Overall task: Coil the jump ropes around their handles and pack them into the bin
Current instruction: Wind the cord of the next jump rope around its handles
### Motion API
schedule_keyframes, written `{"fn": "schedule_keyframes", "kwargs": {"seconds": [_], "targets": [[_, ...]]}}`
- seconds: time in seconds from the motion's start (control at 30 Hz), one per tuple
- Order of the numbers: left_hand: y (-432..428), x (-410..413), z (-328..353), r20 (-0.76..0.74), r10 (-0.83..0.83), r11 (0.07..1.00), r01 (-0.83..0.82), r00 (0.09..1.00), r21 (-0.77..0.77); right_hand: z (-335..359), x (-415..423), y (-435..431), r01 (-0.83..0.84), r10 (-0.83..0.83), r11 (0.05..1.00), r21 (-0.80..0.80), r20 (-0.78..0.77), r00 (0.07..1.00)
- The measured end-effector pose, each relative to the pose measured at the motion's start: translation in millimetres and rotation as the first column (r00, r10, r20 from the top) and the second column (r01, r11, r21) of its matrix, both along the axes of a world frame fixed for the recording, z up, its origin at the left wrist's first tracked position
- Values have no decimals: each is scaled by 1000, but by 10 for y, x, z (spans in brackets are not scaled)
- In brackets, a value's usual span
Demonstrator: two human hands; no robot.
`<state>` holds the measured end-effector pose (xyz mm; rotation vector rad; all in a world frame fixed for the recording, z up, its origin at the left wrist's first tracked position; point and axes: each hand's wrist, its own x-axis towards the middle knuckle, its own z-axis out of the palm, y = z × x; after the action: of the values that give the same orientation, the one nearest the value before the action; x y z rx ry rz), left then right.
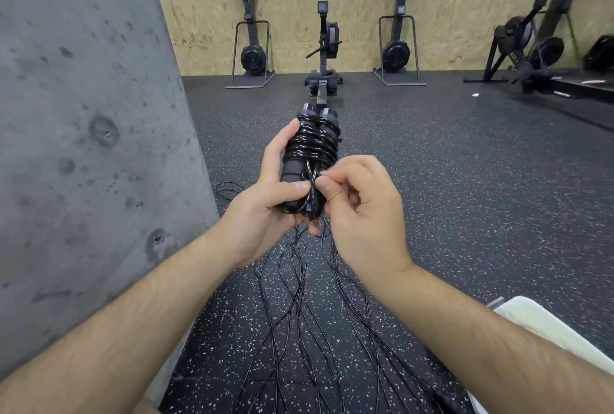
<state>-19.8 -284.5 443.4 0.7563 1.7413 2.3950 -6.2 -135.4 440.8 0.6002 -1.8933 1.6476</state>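
Two black jump-rope handles lie side by side with thin black cord wound tightly around their upper half. My left hand grips the bundle from the left, thumb pressed across its lower part. My right hand pinches a strand of the cord at the bundle's lower right, fingers curled. Below my hands, several loose black ropes trail down across the speckled rubber floor toward me. A pale object at the lower right edge may be the bin; I cannot tell.
A grey concrete pillar stands close on the left. A rowing machine sits straight ahead, with ski machines against the chipboard wall and more rowers at the right. A loop of cord lies by the pillar's foot.
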Motion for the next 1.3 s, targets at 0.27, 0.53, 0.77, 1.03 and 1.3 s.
{"fn": "schedule_keyframes", "kwargs": {"seconds": [0.27, 0.53, 0.77, 1.03, 1.3], "targets": [[-27, -39, -2, -25, 72, 994, -74, 997, -74, 24, 61, 4, -48, 51, 998, -28, 121, 991], [-24, -89, -42, -14, 160, 978, -160, 987, -130, 39, 31, -9, -48, 29, 996, 81, 218, 976], [-4, -88, -64, -92, 183, 954, -199, 979, -225, 69, -29, -47, 91, -149, 953, 289, 184, 972], [90, -105, -88, -158, 130, 954, -167, 979, -248, 178, 55, -28, 285, -374, 789, 545, 58, 925], [37, -155, -106, -21, 15, 970, -20, 1000, -242, 9, -46, 17, 216, -276, 921, 323, 153, 949]]}}
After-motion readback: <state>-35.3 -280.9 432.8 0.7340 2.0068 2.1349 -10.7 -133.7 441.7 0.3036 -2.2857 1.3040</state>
